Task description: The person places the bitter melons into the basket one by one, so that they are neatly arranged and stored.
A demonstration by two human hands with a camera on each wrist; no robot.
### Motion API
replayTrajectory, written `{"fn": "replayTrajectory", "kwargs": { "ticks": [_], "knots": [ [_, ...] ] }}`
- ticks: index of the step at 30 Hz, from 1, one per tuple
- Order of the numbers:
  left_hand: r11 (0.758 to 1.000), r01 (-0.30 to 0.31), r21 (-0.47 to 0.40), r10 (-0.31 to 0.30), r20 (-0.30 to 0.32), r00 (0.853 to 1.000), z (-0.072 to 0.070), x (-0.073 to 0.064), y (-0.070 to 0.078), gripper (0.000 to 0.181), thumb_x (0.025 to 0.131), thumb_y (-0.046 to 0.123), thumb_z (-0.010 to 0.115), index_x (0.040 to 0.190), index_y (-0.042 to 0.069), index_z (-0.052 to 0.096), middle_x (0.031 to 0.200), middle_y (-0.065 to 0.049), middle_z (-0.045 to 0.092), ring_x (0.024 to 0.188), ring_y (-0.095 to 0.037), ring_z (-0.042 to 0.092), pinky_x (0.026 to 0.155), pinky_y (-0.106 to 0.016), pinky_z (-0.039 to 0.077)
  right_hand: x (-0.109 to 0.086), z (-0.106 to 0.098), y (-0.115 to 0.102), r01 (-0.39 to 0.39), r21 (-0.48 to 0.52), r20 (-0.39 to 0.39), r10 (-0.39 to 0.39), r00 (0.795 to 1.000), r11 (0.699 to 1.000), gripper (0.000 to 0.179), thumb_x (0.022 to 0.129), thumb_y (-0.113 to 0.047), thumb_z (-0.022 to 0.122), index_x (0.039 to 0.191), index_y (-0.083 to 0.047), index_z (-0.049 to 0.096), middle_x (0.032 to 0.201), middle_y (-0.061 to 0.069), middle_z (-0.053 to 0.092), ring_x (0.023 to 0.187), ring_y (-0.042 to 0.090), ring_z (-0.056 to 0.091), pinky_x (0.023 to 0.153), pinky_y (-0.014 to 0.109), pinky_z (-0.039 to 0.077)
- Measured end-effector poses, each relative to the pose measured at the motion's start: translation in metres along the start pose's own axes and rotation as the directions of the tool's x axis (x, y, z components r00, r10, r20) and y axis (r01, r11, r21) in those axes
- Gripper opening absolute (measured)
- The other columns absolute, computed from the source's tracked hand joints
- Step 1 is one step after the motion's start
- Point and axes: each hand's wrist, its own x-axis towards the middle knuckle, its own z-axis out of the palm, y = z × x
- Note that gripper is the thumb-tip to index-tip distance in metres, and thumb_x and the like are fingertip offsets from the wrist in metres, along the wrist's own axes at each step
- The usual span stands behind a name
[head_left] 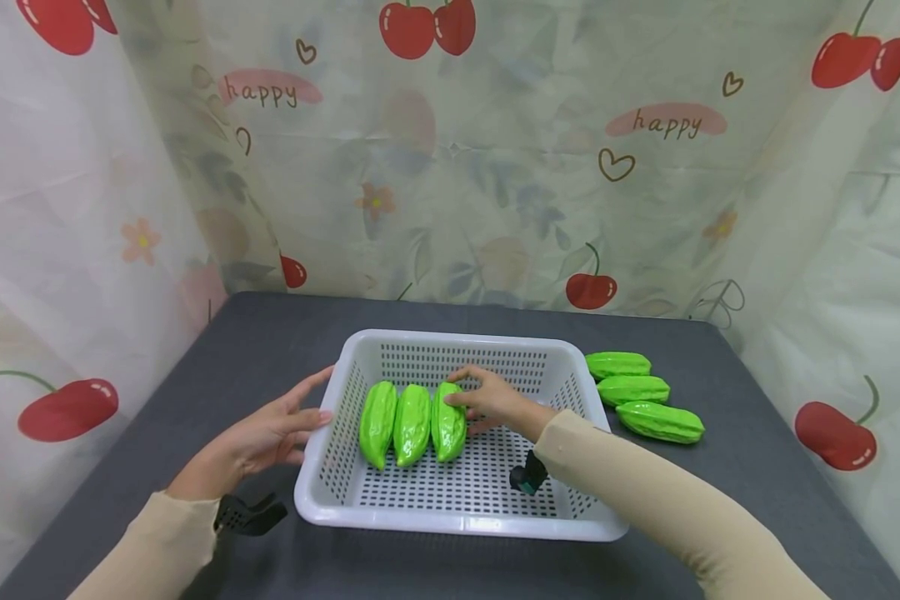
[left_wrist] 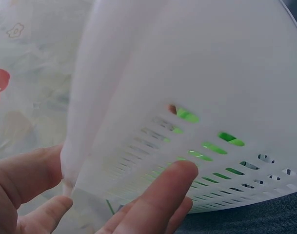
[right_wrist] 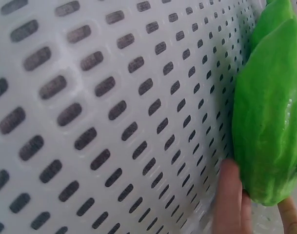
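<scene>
A white perforated plastic basket [head_left: 487,523] stands on the dark table. Inside it, on the left side, three bright green ridged bitter melons lie in a row: the left one [head_left: 377,423], the middle one [head_left: 412,425] and the right one [head_left: 447,429]. My right hand [head_left: 498,402] reaches into the basket and grips the upper end of the right bitter melon; the right wrist view shows fingers [right_wrist: 227,200] on both sides of this bitter melon [right_wrist: 267,117]. With fingers spread, my left hand [head_left: 270,433] touches the left rim from outside. In the left wrist view its fingers [left_wrist: 160,200] lie by the outer wall.
Three more bitter melons [head_left: 633,389] lie on the dark table [head_left: 292,321] just right of the basket. A printed curtain [head_left: 487,167] with cherries and hearts encloses the table at the back and sides. Dark wrist devices [head_left: 251,515] sit on both arms.
</scene>
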Motion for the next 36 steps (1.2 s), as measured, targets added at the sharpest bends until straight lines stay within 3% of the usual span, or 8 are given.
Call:
{"fn": "replayTrajectory", "kwargs": {
  "ticks": [18,36],
  "knots": [
    [1.000,0.009,-0.007,-0.009,0.003,1.000,-0.0006,0.0003,-0.0002,0.086,0.097,0.017,0.059,0.155,0.036,-0.001,0.145,-0.026,0.041,0.111,-0.039,0.064,0.083,-0.061,0.052,0.0015,0.0000,0.0025,0.013,0.006,0.020,-0.013,1.000,1.000,0.037,0.091,-0.020,0.068,0.127,-0.018,0.058,0.117,0.013,0.058,0.083,0.023,0.064,0.066,0.039,0.060],
    [1.000,0.001,-0.008,-0.001,0.002,1.000,-0.0005,-0.0002,-0.0011,0.086,0.097,0.017,0.059,0.155,0.035,-0.001,0.145,-0.027,0.041,0.110,-0.039,0.064,0.084,-0.060,0.052,0.0001,-0.0020,0.0028,0.024,0.026,0.036,-0.025,0.999,0.999,0.041,0.091,-0.020,0.068,0.129,-0.016,0.057,0.132,0.017,0.052,0.094,0.030,0.064,0.069,0.043,0.060]
  ]
}}
